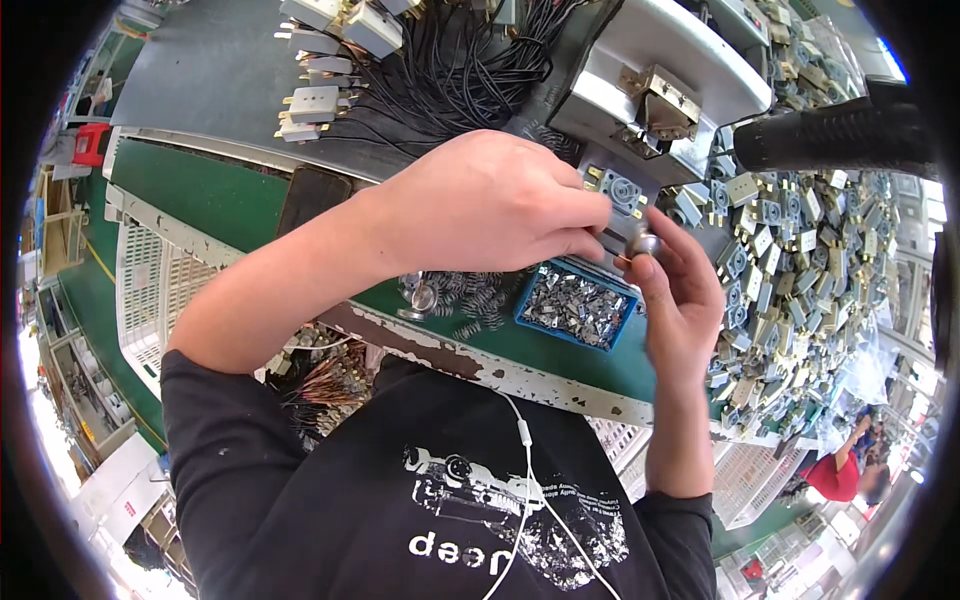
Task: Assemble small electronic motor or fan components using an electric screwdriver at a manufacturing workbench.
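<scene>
My left hand (500,205) reaches across the bench from the left, fingers pinched together. Whatever sits between its fingertips is hidden. Facing it, my right hand (685,290) is closed, thumb and fingers around a shiny, round metal knob (643,243). Just beyond both hands, a grey plug housing (621,192) with brass pins lies beneath the metal head of a bench machine (665,75). Below the hands stands a blue tray (520,318) full of small metal pieces. Coil springs (475,298) lie in a heap left of that tray.
Grey plugs (318,103) with black cords (450,80) lie at the far left. A big pile of plug housings (785,270) covers the right side. A thick black cylinder (830,138) juts in above it. The bench's near edge (480,370) has chipped white paint.
</scene>
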A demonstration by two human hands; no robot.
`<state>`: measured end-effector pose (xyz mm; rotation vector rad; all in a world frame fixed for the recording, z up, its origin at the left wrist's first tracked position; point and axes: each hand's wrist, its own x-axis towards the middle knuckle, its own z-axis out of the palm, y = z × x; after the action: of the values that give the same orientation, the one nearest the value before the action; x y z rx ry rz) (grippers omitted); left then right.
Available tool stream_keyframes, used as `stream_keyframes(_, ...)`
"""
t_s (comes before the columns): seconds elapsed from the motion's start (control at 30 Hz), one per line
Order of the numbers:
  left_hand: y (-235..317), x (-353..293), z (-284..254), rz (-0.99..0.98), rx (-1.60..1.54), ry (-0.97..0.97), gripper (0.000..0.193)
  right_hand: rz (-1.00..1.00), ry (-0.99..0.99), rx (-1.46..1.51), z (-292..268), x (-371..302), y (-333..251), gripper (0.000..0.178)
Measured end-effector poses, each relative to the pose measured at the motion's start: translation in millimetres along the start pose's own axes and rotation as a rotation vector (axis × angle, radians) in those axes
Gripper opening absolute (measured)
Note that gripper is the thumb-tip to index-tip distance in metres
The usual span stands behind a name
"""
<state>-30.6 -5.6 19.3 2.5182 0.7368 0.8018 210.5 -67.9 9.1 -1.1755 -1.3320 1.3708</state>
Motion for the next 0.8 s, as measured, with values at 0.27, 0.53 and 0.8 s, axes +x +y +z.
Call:
stream_keyframes(0.27,0.8,7.3,1.9,0.014,0.128,-0.151,0.029,0.176,-0.457,-0.322,-21.9,24.2,-22.7,0.036)
stream_keyframes(0.53,5.2,16.9,-11.2,-0.047,-0.073,-0.148,0.028,-0.082,-0.006,-0.546,-32.4,3.1,-7.5,0.037)
stream_keyframes(0.8,-16.9,54.8,-1.8,-0.417,-0.137,-0.448,0.037,-0.614,0.206,-0.381,-38.4,22.7,-58.0,0.042)
